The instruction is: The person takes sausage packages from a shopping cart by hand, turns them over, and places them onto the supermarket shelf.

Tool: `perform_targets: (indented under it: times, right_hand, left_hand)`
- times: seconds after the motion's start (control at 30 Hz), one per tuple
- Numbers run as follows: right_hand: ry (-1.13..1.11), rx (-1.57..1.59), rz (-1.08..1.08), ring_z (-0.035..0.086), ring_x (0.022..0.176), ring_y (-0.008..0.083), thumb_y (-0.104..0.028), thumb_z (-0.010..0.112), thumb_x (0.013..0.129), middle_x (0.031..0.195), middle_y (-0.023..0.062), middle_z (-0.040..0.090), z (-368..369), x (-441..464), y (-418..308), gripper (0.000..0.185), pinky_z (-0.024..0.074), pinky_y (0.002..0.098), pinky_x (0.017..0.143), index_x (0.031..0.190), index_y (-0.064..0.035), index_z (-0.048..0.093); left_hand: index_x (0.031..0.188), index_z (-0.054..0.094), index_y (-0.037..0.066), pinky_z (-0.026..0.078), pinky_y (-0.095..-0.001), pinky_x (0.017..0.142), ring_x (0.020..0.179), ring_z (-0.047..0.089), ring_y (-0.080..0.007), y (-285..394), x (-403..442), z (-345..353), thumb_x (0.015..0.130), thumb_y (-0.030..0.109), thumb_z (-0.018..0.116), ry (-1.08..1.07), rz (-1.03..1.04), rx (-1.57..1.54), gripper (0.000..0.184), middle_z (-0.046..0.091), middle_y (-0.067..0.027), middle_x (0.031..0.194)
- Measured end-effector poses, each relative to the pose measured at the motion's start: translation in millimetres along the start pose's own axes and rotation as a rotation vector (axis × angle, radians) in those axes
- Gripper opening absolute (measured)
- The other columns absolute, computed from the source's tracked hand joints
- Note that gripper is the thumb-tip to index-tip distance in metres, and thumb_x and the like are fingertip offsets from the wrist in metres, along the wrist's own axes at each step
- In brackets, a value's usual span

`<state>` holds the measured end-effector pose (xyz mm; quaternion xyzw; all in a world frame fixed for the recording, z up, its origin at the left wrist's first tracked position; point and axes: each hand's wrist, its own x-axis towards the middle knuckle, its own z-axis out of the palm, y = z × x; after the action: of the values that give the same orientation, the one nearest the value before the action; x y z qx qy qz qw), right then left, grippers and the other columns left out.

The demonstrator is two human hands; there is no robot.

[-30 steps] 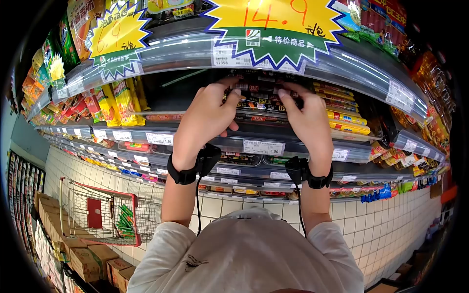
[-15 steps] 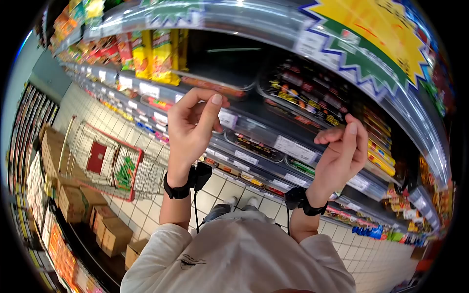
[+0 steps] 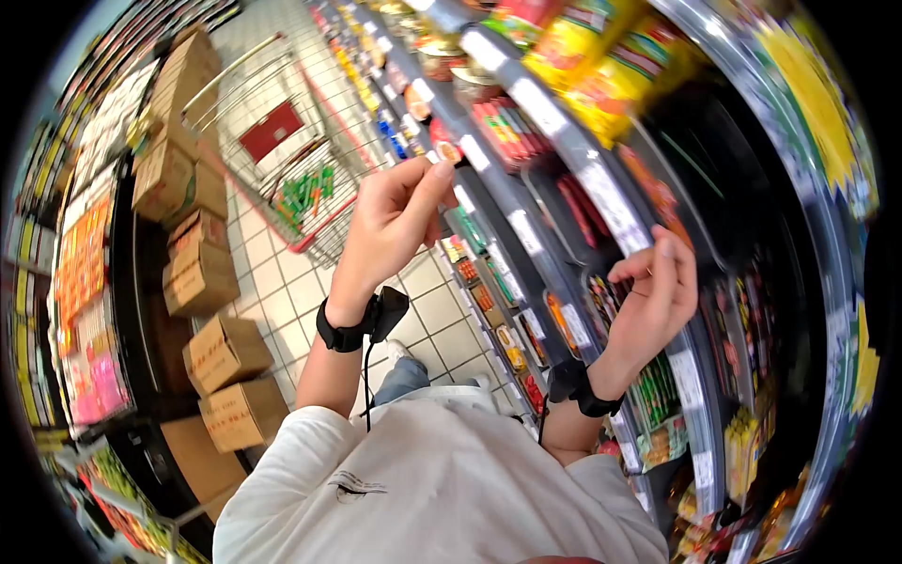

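My left hand (image 3: 399, 218) is raised at chest height, its fingers curled and the thumb against them; whether anything is inside is too small to tell. To the right, my right hand (image 3: 658, 291) is raised in front of the shelf edge, its fingers loosely bent and apart, with nothing in it. Each wrist wears a black band with a small black device. Past my right hand, dark packets (image 3: 747, 315) lie in a shelf tray. Yellow snack bags (image 3: 615, 70) stand on the shelf above my hands.
A shopping cart (image 3: 272, 132) with green-wrapped items (image 3: 303, 195) stands on the tiled floor (image 3: 423, 301) ahead on the left. Cardboard boxes (image 3: 225, 352) line the left side beside a display of orange packs (image 3: 85, 249). Shelves with price labels run along the right.
Both hands have drawn back from the dark packets on the shelf. The view has turned left, so the shelves now run down the right side and the cart appears higher and nearer the middle.
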<state>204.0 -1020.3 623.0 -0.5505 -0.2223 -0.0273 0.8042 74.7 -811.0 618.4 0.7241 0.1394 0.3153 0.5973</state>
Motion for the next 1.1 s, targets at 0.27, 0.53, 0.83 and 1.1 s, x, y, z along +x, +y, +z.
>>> perform_targets:
  times: [0.27, 0.53, 0.83, 1.1]
  right_hand:
    - [-0.475, -0.137, 0.292, 0.06, 0.067, 0.0086, -0.012, 0.061, 0.094, 0.076, 0.0056, 0.066, 171.7, -36.4, 84.5, 0.019, 0.0484, 0.0228, 0.063, 0.103, 0.0039, 0.065]
    - [-0.798, -0.129, 0.373, 0.064, 0.074, 0.0099, -0.013, 0.062, 0.093, 0.084, 0.0078, 0.069, 310.8, -86.3, 122.8, 0.02, 0.0511, 0.0226, 0.066, 0.105, 0.0036, 0.065]
    - [-0.948, -0.212, 0.462, 0.064, 0.077, 0.0103, -0.016, 0.064, 0.092, 0.088, 0.008, 0.07, 415.9, -107.8, 180.6, 0.023, 0.0513, 0.0228, 0.066, 0.105, 0.0023, 0.066]
    - [-0.958, -0.239, 0.541, 0.062, 0.077, 0.0074, -0.017, 0.066, 0.09, 0.088, 0.004, 0.069, 515.6, -61.0, 277.4, 0.024, 0.0504, 0.022, 0.066, 0.106, 0.0012, 0.067]
  left_hand:
    - [0.08, 0.062, -0.003, 0.044, -0.0229, 0.049, 0.053, 0.057, -0.0074, -58.4, -37.3, -166.0, 0.093, 0.02, 0.063, 0.19, -0.125, 0.092, 0.026, 0.061, -0.0035, 0.062]
    - [0.088, 0.059, -0.001, 0.046, -0.022, 0.055, 0.061, 0.057, -0.0068, -76.3, -92.2, -296.2, 0.092, 0.016, 0.062, 0.351, -0.184, 0.26, 0.017, 0.06, -0.0008, 0.07]
    - [0.09, 0.061, -0.002, 0.045, -0.0229, 0.053, 0.063, 0.058, -0.0075, -100.8, -110.3, -377.2, 0.09, 0.015, 0.061, 0.562, -0.351, 0.212, 0.017, 0.062, -0.0027, 0.073]
    - [0.091, 0.061, -0.003, 0.047, -0.0244, 0.056, 0.063, 0.058, -0.0087, -164.6, -21.8, -449.9, 0.089, 0.015, 0.062, 0.605, -0.424, 0.138, 0.018, 0.063, -0.003, 0.072]
